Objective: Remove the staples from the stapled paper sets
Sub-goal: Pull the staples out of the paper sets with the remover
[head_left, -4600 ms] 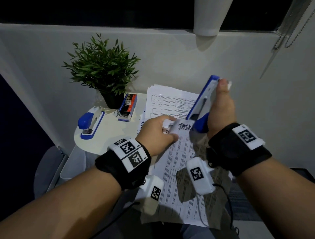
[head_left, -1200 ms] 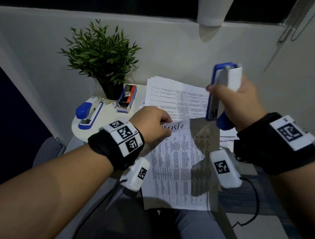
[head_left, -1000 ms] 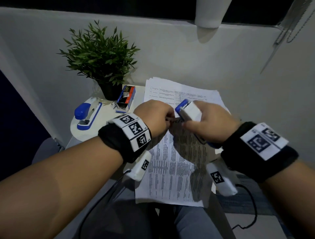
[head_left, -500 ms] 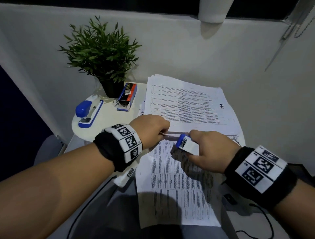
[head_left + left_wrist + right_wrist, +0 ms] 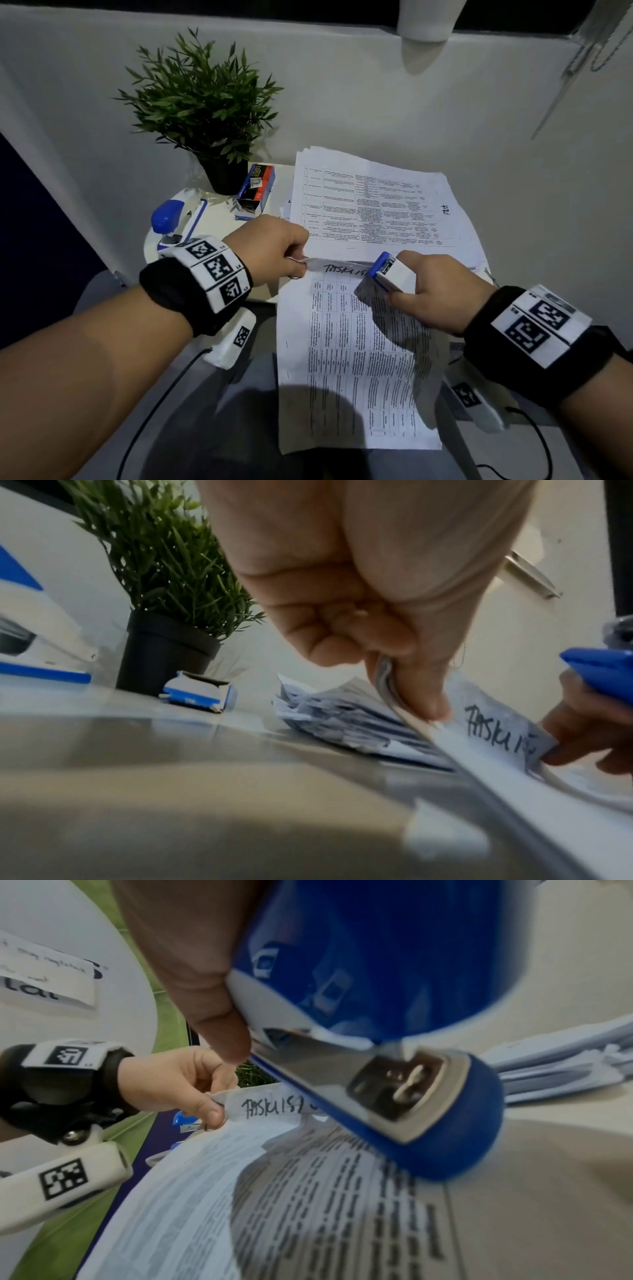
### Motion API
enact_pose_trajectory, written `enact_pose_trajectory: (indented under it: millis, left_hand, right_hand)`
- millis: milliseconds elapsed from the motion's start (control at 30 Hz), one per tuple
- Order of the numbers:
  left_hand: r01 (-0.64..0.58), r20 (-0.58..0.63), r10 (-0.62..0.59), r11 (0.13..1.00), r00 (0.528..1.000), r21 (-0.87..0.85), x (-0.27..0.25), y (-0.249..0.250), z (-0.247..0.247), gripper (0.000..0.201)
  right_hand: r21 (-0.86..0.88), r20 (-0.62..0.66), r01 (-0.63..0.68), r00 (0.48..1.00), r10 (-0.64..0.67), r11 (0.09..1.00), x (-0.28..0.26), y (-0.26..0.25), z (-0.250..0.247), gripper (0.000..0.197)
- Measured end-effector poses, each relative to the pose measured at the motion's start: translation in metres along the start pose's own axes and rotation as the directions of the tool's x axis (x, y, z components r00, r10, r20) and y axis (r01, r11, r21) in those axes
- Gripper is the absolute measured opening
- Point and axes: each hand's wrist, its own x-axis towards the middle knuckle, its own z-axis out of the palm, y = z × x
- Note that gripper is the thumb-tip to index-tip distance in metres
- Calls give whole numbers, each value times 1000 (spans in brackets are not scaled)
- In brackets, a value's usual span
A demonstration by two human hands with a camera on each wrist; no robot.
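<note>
Right now my left hand (image 5: pixel 270 250) pinches the top-left corner of the stapled paper set (image 5: pixel 356 363), thumb and curled fingers clamped on the folded-up edge. From the head view that set lies at 6 o'clock of the desk (image 5: pixel 219 219), its lower half hanging off the near edge toward me, and the handwritten "TASK" line runs along the lifted top strip between my two hands.

My right hand (image 5: pixel 435 294) is wrapped around a blue-and-white stapler (image 5: pixel 387 274), fingers curled over its body, with the stapler's nose at the top edge of the set, at 3 o'clock from the left hand.

Only the right wrist view shows the stapler's underside: a metal base plate (image 5: pixel 394 1085) with a small tab, tilted over the printed sheet, my thumb (image 5: pixel 219 1031) pressed along its side. I cannot tell from any view whether the tool touches a staple.

Only the left wrist view shows how thick the pinched corner is, several sheets fanned between thumb and finger (image 5: pixel 387 685).

Farther back, at 12 o'clock, a loose paper stack (image 5: pixel 373 202) lies on the desk. At 10 o'clock stand a potted plant (image 5: pixel 198 102) and just beside it a box of staples (image 5: pixel 257 192); a second stapler (image 5: pixel 178 219) lies at 9 o'clock.
</note>
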Motion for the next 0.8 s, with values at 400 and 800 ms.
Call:
enact_pose_trajectory:
  millis: [400, 800]
  left_hand:
    - [-163, -1, 167, 960, 986, 229, -2, 36, 40, 33]
    - [-416, -16, 438, 866, 899, 278, -8, 29, 53, 24]
  right_hand:
    - [-147, 106, 76, 993, -61, 986, -19, -5, 14, 103]
    - [-407, 156, 168, 981, -112, 898, -29, -2, 6, 76]
